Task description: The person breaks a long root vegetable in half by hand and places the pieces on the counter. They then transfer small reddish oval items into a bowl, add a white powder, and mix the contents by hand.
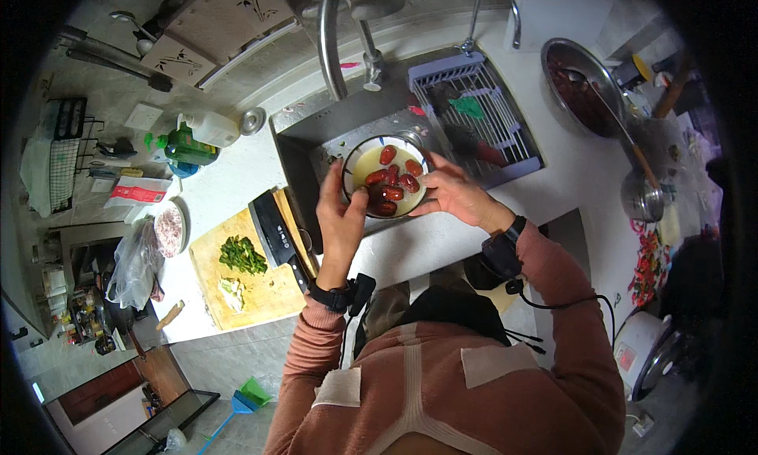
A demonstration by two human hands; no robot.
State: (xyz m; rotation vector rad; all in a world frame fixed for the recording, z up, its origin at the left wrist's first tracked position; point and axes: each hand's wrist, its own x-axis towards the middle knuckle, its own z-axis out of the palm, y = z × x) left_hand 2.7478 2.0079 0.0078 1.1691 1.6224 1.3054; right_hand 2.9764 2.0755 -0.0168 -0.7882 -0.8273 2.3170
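Observation:
Between my two hands is a round bowl [369, 143] with a pale rim, over the near side of the sink [306, 139]. Several red dates [392, 193] sit in pale yellowish liquid inside it. My left hand [340, 212] grips the bowl's left side, its thumb near the rim. On the opposite side, my right hand [459, 196] has its fingers around the wall. The bowl's underside is hidden. Left of the sink, a cleaver [272, 232] lies on a wooden cutting board [264, 301] beside chopped greens [242, 255] and some chopped white pieces [231, 293].
A tall faucet [332, 48] rises behind the sink. A grey drain rack [517, 167] with a green cloth-like item covers the sink's right part. A large metal bowl [553, 48] with a ladle stands at right. Bottles [189, 147] and a plate [183, 242] of pinkish food are at left.

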